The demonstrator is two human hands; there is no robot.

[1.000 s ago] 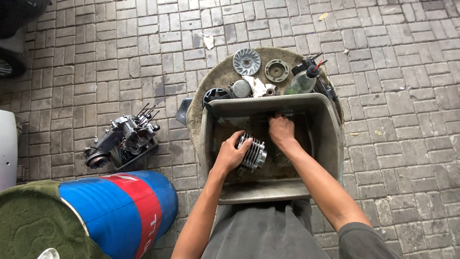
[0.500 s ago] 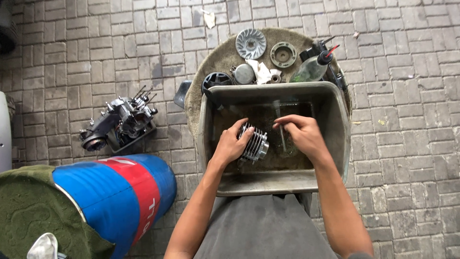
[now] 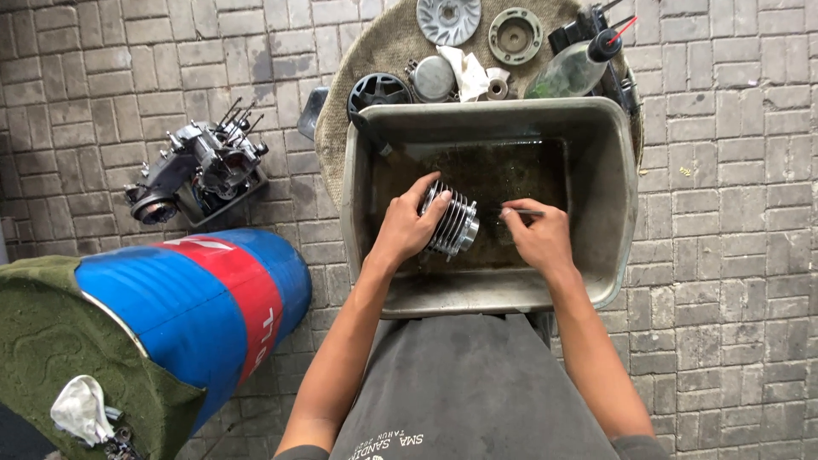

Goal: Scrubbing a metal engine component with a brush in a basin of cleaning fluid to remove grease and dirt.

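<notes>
A finned metal engine cylinder point(image 3: 454, 223) lies in a grey plastic tub point(image 3: 618, 213) that holds dark liquid. My left hand point(image 3: 407, 226) grips the cylinder from its left side. Just right of the cylinder, my right hand point(image 3: 535, 238) pinches a thin dark tool point(image 3: 527, 212), perhaps a small brush, with its tip near the cylinder's open end.
Behind the tub, a round cloth-covered stand point(image 3: 383, 51) carries metal discs point(image 3: 448, 17), a black fan wheel point(image 3: 378, 89), a white rag point(image 3: 467, 72) and a squeeze bottle point(image 3: 573, 70). An engine block point(image 3: 200, 170) sits on the brick paving. A blue and red drum point(image 3: 170, 315) lies at lower left.
The view has moved closer over the tub. My right hand came from the tub's far side to beside the cylinder, now holding the thin tool. My left hand stays on the cylinder.
</notes>
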